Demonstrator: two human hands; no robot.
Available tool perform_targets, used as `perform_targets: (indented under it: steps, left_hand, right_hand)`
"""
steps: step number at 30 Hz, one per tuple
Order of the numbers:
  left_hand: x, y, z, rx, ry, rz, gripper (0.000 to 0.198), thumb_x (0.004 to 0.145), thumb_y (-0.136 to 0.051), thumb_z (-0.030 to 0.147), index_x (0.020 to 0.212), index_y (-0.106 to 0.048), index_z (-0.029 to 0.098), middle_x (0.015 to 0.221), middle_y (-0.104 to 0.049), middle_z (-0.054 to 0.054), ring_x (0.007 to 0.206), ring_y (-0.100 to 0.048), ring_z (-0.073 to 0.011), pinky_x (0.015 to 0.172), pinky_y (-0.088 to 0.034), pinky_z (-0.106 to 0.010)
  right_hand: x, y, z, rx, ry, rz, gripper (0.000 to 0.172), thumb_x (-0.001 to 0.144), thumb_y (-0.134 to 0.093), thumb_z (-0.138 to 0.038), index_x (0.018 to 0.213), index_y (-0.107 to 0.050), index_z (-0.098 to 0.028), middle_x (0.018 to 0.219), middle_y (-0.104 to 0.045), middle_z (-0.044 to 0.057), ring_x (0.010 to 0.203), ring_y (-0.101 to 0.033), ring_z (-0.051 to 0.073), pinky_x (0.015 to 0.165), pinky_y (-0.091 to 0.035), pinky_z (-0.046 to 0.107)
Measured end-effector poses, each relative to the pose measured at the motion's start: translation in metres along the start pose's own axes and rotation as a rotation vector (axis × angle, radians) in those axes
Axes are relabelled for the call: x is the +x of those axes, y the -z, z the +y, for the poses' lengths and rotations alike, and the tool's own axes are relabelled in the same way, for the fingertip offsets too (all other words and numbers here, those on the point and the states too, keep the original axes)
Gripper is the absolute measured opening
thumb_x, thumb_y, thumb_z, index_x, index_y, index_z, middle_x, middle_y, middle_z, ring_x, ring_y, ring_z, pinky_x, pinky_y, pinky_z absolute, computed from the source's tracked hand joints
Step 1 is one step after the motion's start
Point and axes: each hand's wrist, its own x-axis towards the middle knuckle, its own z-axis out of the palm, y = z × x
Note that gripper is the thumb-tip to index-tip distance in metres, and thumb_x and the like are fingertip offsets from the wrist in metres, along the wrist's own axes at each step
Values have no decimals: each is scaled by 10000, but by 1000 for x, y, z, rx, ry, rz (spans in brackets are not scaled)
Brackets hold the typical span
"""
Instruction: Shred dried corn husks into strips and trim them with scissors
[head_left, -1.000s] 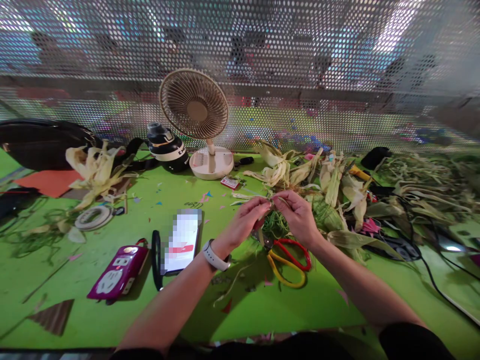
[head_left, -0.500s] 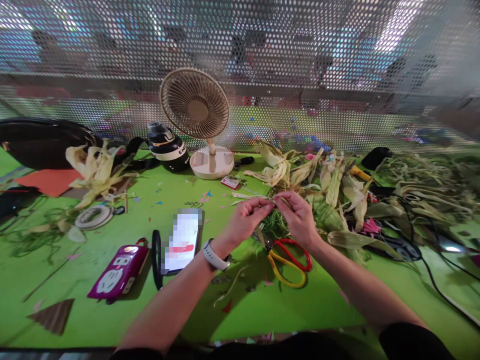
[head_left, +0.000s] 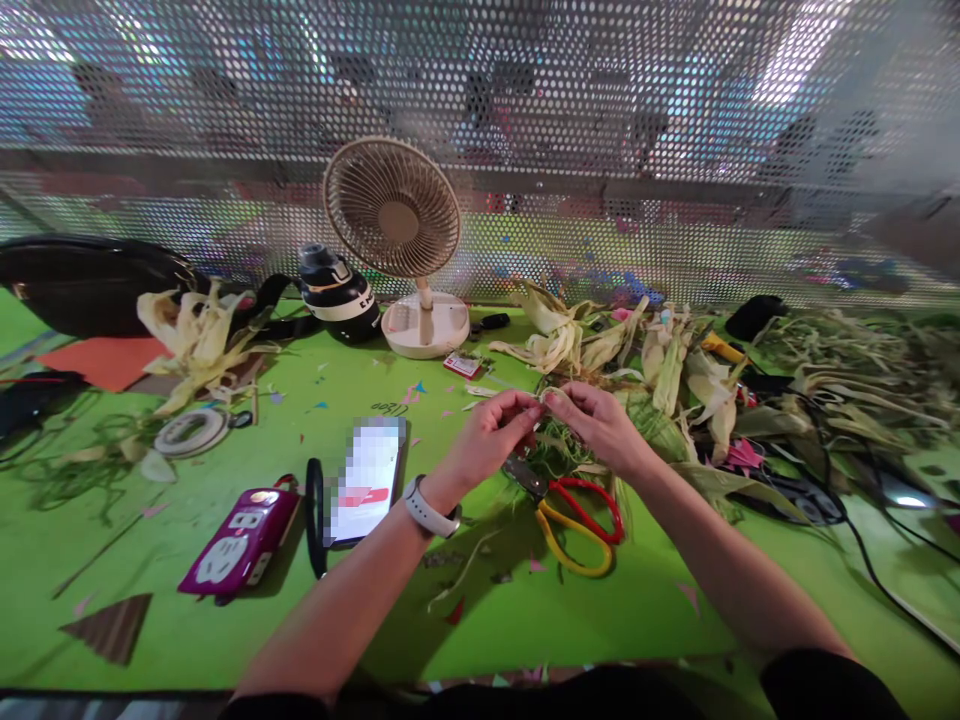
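My left hand and my right hand meet above the green tabletop, fingertips nearly touching. Both pinch a thin, pale strip of corn husk, mostly hidden by the fingers. Beneath them lies a tangle of green shredded fibres. Scissors with one red and one yellow handle rest just below the hands, blades partly under my left hand. Dried corn husks are heaped behind and to the right of my right hand.
Left of my forearm lie a phone and a purple power strip. A desk fan and a black bottle stand at the back before a perforated metal screen. Cables run along the right.
My right hand has turned slightly, its fingers now lying flatter over the strip. Less of the pale strip sticks out left of my left hand.
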Motion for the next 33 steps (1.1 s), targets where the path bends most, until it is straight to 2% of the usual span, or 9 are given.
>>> perform_targets:
  steps: [2,4,7,10,17,22,27,30,33]
  left_hand:
    - [0,0,1,-42,24,-21,253,775,-647,397,855,-622,158,642,-607,8,548,-508,-88,524,-393,-217]
    - [-1,1,1,-83,61,-50,241,787,-628,391,846,-624,157,659,-622,1,546,-527,-86,516,-398,-211]
    - [-2,0,2,-97,117,-90,245,787,-622,392,873,-625,163,540,-543,42,439,-474,-68,420,-320,-191]
    - [-3,-1,2,-85,124,-107,274,740,-675,388,883,-626,160,513,-490,70,378,-411,-42,374,-263,-182]
    - [-5,-3,1,-1,74,-98,295,731,-684,421,833,-601,157,477,-443,84,388,-396,-43,380,-292,-167]
    - [-5,-3,-1,18,55,-92,280,738,-682,415,814,-596,160,511,-505,63,430,-440,-56,419,-329,-175]
    - [-2,1,0,-48,17,-43,291,743,-689,390,888,-579,163,666,-648,7,546,-553,-86,533,-433,-200]
    - [-2,2,-1,-65,19,-60,274,744,-695,371,850,-550,164,718,-670,-11,593,-601,-101,591,-473,-221]
    - [-1,2,-4,-52,8,-83,258,752,-695,354,804,-524,167,694,-659,-3,572,-595,-93,559,-462,-209]
  right_hand:
    - [1,3,0,-17,14,-5,327,854,-555,-465,706,-541,-173,587,-415,-49,543,-383,87,502,-318,217]
    - [2,3,1,-8,62,18,301,855,-563,-443,735,-574,-167,651,-493,-28,613,-445,99,573,-370,221]
    - [2,1,2,6,100,48,263,846,-586,-413,765,-614,-165,714,-569,-8,691,-503,118,653,-410,233]
    - [2,-1,2,13,103,65,242,841,-595,-392,772,-639,-165,714,-591,-3,700,-522,125,662,-418,237]
    - [1,-4,10,85,117,103,213,823,-624,-388,812,-661,-179,719,-615,-4,687,-534,127,647,-420,242]
    - [2,-2,7,111,82,79,275,809,-627,-445,797,-640,-171,683,-574,-14,628,-488,105,578,-382,227]
    - [4,16,-5,15,-42,-140,387,791,-609,-536,705,-584,-159,548,-397,-59,486,-326,70,450,-234,227]
    - [4,21,-7,-41,-47,-114,391,744,-666,-524,640,-555,-164,540,-391,-59,500,-324,73,465,-222,234]
    - [4,21,-7,-41,-30,-62,374,773,-645,-506,639,-556,-168,537,-421,-53,507,-347,80,480,-242,236]
